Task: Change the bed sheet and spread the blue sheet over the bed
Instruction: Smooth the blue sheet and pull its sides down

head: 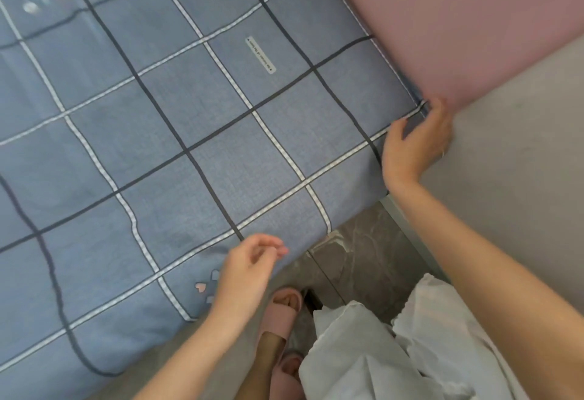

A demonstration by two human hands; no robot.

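The blue sheet (196, 109) lies spread over the bed (202, 346), so this looks like the tucking step. The right hand (414, 143) grips the sheet's corner beside the pink headboard (458, 20). The left hand (249, 270) hovers over the near edge, loosely curled and empty. The next move probably calls for pulling the corner taut and tucking it down.

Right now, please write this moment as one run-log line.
blue sheet: spread flat | right hand: grips its corner by pink panel | left hand: open, holding nothing

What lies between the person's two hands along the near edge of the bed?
In the head view, only the blue sheet lies between the left hand and the right hand: its checked edge, with nothing resting on it.
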